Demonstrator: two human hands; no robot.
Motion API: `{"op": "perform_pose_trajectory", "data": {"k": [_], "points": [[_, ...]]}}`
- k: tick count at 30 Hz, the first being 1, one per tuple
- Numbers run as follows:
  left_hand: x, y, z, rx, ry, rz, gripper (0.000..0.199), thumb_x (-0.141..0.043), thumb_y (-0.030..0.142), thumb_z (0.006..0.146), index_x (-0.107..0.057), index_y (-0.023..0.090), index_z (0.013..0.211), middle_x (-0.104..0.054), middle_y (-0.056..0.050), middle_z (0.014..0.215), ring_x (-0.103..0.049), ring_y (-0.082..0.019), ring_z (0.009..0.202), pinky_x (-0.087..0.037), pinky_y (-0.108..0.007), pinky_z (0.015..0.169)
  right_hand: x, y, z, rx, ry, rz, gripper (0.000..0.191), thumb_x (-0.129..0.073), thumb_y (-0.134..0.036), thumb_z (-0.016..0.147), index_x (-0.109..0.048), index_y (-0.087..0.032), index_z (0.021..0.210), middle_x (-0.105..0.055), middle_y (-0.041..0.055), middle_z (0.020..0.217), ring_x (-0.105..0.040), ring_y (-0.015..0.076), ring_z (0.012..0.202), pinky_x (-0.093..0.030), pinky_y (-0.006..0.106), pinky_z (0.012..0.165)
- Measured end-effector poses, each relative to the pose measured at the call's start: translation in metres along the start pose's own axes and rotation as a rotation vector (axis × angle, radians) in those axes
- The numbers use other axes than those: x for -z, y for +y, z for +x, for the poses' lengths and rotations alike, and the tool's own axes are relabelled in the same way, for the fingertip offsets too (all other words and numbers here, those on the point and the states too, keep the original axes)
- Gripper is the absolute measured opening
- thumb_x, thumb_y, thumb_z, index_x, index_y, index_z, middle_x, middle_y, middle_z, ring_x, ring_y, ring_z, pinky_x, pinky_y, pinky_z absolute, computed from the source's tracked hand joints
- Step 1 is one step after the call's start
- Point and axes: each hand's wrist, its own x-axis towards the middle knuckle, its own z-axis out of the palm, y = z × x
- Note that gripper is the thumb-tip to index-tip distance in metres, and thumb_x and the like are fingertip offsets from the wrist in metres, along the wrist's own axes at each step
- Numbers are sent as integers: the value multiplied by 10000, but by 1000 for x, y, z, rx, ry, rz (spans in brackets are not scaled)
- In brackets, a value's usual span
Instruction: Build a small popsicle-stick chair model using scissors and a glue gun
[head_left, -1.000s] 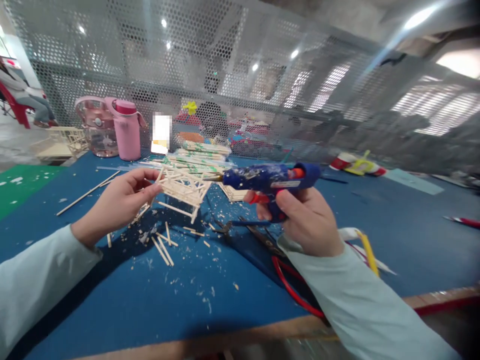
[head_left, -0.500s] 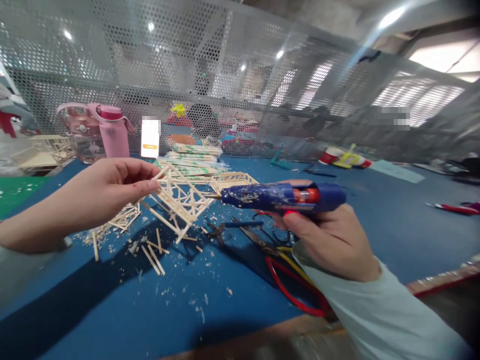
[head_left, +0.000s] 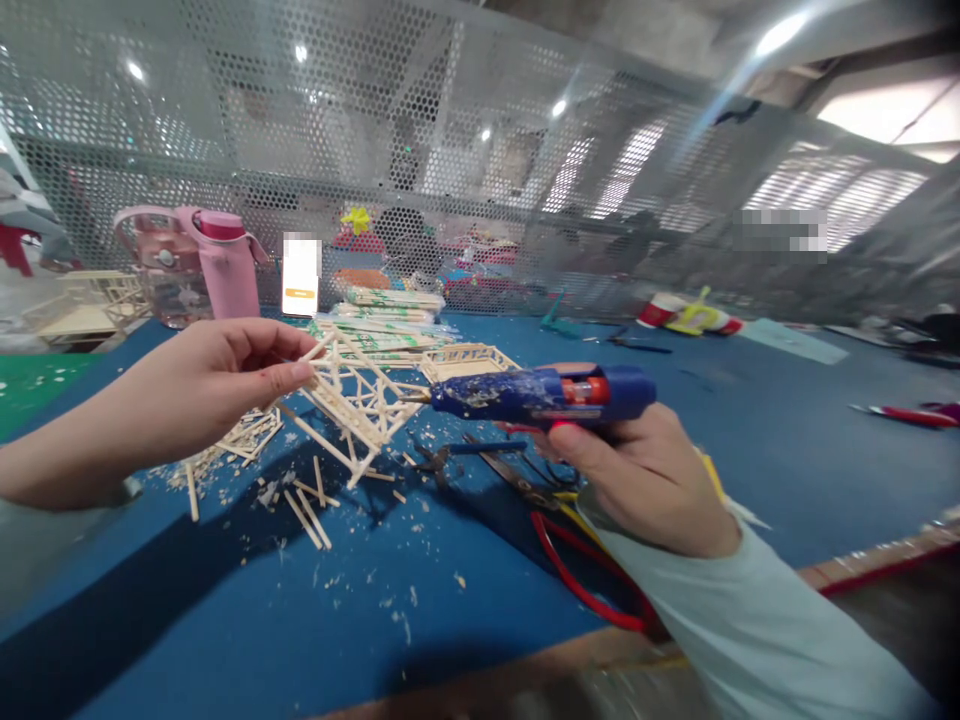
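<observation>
Between the thumb and fingers of my left hand (head_left: 217, 395) is the upper left corner of a lattice frame (head_left: 364, 405) made of thin wooden sticks, tilted above the blue table. My right hand (head_left: 645, 470) is closed around a blue glue gun (head_left: 517, 396) with a red part in its body. The gun points left, its metal nozzle at the right side of the frame. Whether the nozzle touches a stick is too small to tell. Loose sticks (head_left: 307, 520) and crumbs lie below the frame.
Pliers (head_left: 439, 462) and red-handled scissors (head_left: 555, 560) lie on the blue table (head_left: 322, 640). Behind stand a pink bottle (head_left: 229, 270), a lit phone (head_left: 300, 280), packs of sticks (head_left: 390, 325) and a small wooden tray (head_left: 469, 362). A perforated metal screen (head_left: 337, 130) rises at the back.
My right hand and the glue gun have moved a little left, bringing the nozzle further over the frame's right side. My left hand and the frame have shifted only slightly.
</observation>
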Motion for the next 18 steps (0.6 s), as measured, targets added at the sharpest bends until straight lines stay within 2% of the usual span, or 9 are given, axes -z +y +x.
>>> {"op": "perform_pose_trajectory", "data": {"k": [3,5,8,12,16,18], "points": [[2,-1,0,5,-120,146,364,-627,503,721,-688,219,941,-696,-18,832,-586,-154,701,-448,-237,605,-3,4,-4,-109,25,118,241,-626,-446,805,-636,-217,732,-593,17,609,-590,180,611,-504,314,590],[3,-3,-1,8,-127,117,362,-599,489,742,-668,205,956,-694,-21,859,-589,-157,744,-451,-254,653,-6,7,-6,-220,36,256,287,-644,-498,778,-624,-212,781,-585,5,589,-526,145,516,-457,281,489],[2,-11,-2,47,-111,-108,232,-613,375,757,-655,193,896,-667,-6,810,-563,-125,725,-442,-238,659,-12,9,-6,-331,10,496,314,-660,-514,761,-585,-213,811,-603,-4,603,-482,115,475,-420,258,451],[-5,-26,0,151,-50,-535,80,-645,200,733,-624,196,811,-623,14,768,-544,-98,689,-457,-218,641,-19,12,2,-340,-5,624,308,-655,-498,774,-556,-211,823,-663,20,724,-482,98,482,-423,256,467],[-19,-45,10,229,-52,-696,83,-648,227,773,-619,205,847,-635,18,770,-561,-104,688,-486,-230,671,-27,20,18,-324,13,651,348,-648,-531,765,-547,-202,813,-660,13,735,-462,78,448,-438,249,455],[-27,-56,16,257,-57,-722,140,-688,260,742,-611,202,844,-642,19,775,-575,-104,688,-491,-234,684,-31,24,26,-334,17,683,357,-638,-543,768,-547,-200,808,-661,11,749,-445,66,438,-444,237,444]]}}
